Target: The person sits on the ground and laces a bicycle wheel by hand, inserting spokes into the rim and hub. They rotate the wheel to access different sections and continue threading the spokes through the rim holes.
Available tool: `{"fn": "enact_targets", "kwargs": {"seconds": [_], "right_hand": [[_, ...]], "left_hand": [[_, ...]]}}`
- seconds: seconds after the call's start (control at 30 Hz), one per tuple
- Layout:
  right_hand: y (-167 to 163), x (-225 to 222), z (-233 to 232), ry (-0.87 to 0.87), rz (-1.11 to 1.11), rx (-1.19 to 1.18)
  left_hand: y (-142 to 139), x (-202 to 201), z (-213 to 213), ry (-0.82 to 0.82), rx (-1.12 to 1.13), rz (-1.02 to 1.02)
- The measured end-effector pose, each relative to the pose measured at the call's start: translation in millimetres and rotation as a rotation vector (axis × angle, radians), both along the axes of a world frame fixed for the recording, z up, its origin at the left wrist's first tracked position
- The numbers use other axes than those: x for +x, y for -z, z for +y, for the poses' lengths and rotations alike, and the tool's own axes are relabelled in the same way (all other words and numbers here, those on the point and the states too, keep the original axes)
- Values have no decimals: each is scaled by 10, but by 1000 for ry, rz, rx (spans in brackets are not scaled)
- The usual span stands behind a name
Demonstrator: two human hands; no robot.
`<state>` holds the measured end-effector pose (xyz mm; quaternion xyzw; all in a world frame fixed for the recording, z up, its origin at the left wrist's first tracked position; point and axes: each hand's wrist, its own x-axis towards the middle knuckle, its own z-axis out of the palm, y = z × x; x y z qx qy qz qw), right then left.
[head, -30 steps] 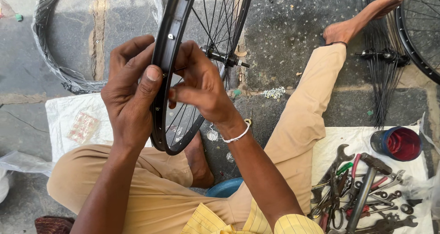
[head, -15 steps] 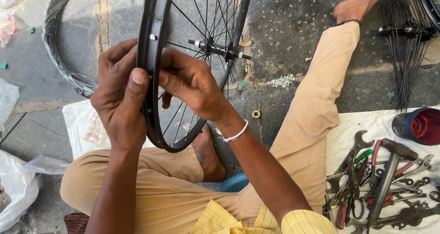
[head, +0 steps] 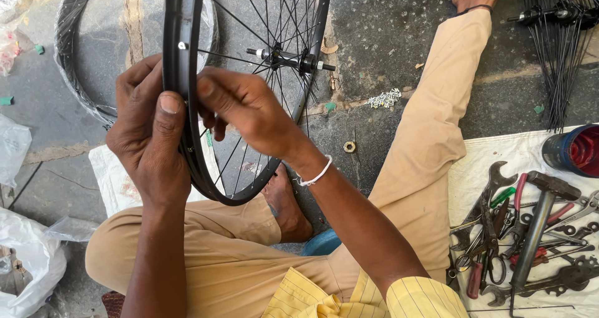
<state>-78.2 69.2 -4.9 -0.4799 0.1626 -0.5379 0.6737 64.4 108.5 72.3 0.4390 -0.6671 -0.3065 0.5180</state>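
A black bicycle wheel (head: 187, 19) is held upright above the lap. Its rim is clamped by the left hand (head: 150, 137), thumb pressed on the inner side. The right hand (head: 246, 109) is closed around the spokes beside it. Tools (head: 530, 237) are laid on a white cloth (head: 477, 162) at the right edge of the floor.

Rough grey pavement (head: 387, 31) carries everything. A white cloth (head: 499, 153) at its right edge holds a heap of wrenches and pliers (head: 518, 231) beside a red tin (head: 574, 149). Mid-pavement lie a brass nut (head: 349, 146) and small silver nipples (head: 385, 98); a wrapped tyre (head: 75, 87) lies top left.
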Motion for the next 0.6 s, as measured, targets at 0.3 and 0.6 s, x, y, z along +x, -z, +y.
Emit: {"fn": "enact_targets", "kwargs": {"seconds": [0.3,0.6], "right_hand": [[-29,-30,-24,-56,-119,-36],[3,-401,4,434,48,5]], "left_hand": [[2,-15,6,8,-9,18],[149,-101,7,-162,171,57]]}}
